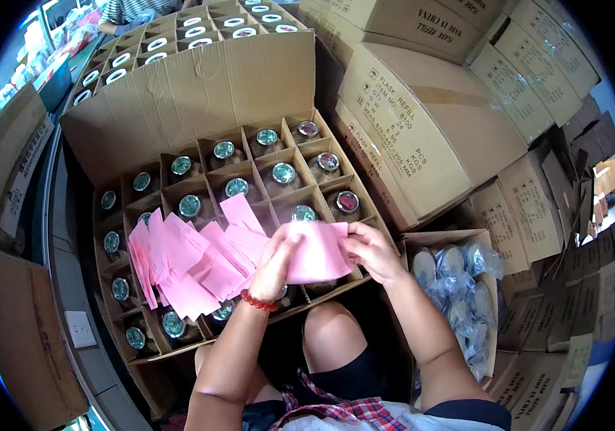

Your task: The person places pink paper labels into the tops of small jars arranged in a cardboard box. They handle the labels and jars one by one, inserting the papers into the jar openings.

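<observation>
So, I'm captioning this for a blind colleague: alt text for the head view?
A person's left hand and right hand hold pink paper above an open, divided carton of shiny-topped containers, where loose pink slips lie fanned out. Stacked brown boxes stand to the right.

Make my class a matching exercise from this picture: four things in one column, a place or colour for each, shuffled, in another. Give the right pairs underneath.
Things
1. Beaded bracelet
2. Scattered pink slips
3. Bagged items
4. Blurred pink papers

Place or colour
A. In the open box at the right
B. Held by the left hand and right hand
C. Red
D. Lying over the divided carton

Pairs: 1-C; 2-D; 3-A; 4-B
</observation>
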Motion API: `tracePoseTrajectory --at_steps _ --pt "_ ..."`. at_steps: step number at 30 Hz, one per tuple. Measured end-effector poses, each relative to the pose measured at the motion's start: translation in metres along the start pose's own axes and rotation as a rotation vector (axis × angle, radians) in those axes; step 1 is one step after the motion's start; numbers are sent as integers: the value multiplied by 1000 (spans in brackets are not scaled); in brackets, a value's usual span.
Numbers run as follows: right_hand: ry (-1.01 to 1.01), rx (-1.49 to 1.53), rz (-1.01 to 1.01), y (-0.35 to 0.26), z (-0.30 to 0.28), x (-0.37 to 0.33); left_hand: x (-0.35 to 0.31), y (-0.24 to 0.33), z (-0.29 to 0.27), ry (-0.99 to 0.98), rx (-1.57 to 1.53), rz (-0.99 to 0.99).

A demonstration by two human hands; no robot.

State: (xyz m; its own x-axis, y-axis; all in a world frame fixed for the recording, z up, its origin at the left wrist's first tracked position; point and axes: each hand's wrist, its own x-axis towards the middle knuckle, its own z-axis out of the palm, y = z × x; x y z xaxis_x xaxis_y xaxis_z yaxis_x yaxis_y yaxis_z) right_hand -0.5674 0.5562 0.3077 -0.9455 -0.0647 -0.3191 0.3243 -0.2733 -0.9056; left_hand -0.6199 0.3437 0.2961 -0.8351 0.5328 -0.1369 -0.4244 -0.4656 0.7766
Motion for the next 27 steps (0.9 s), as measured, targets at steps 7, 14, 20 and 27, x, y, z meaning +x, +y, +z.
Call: tracePoseTrajectory --at_steps 7,14,20,27 --pt "56 -85 -108 3 -15 -48 -8 -12 16 -183 486 115" --pt "356 -700 -438 -40 -61 -89 14 -5 -22 293 1167 421" --pt "265 -1251 -475 -58 -61 -78 30 0 -63 718 1671 296" --pt "40 -1387 -408 -16 -58 -17 37 -4 -64 725 1731 329"
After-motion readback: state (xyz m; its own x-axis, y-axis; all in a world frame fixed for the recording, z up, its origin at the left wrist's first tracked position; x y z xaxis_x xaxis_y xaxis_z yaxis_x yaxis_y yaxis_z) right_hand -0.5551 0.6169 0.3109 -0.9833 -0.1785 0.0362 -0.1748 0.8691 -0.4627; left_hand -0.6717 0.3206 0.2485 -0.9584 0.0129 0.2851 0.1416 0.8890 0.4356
